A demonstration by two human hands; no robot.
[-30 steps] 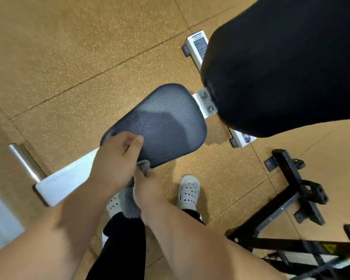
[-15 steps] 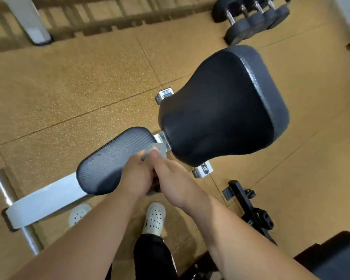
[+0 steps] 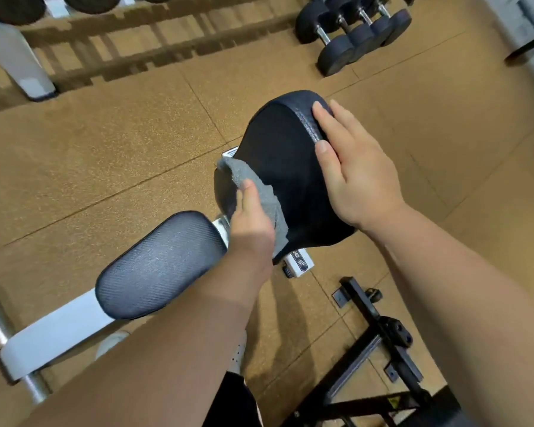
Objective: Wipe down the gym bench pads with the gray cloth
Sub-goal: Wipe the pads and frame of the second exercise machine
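Dumbbells [image 3: 349,29] on cork-brown floor [image 3: 105,143], black metal frame [image 3: 379,343], white shoe [image 3: 239,352]

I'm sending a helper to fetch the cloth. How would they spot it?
Find the white-framed bench on the cork floor. On its raised back pad, the left hand presses the cloth: the only gray, fuzzy thing against black pads.

Even, warm overhead light; soft shadows fall on the floor [image 3: 121,149] below the fingers [image 3: 321,115]. Wide-angle bending and blocky blur smear the rack [image 3: 105,35] far beyond them
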